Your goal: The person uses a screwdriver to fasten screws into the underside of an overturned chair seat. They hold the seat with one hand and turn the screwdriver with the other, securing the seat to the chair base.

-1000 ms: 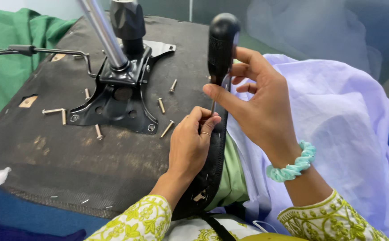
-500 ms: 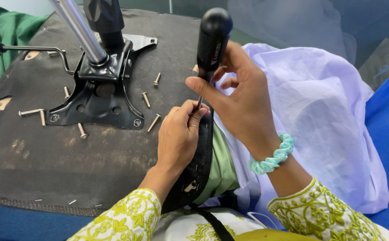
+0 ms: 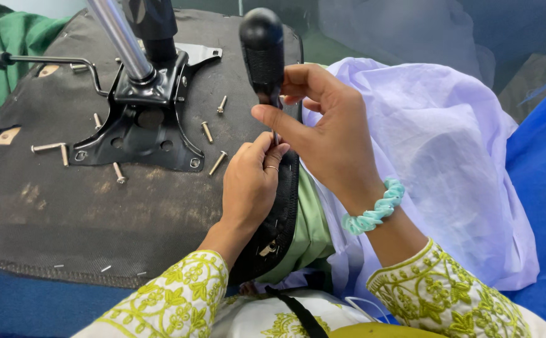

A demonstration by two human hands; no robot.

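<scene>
With the screwdriver [image 3: 262, 53] gripped upright by the right hand [image 3: 323, 134] at the seat [image 3: 85, 213] edge, 3 o'clock of the bracket [image 3: 144, 122], and its tip pinched by the left hand [image 3: 251, 184], slippage could jab those fingers.

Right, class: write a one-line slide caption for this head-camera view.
Right hand holds a black-handled screwdriver upright; left hand steadies its tip at the chair base's edge.

No packages, labels, signs or screens in view here.
</scene>
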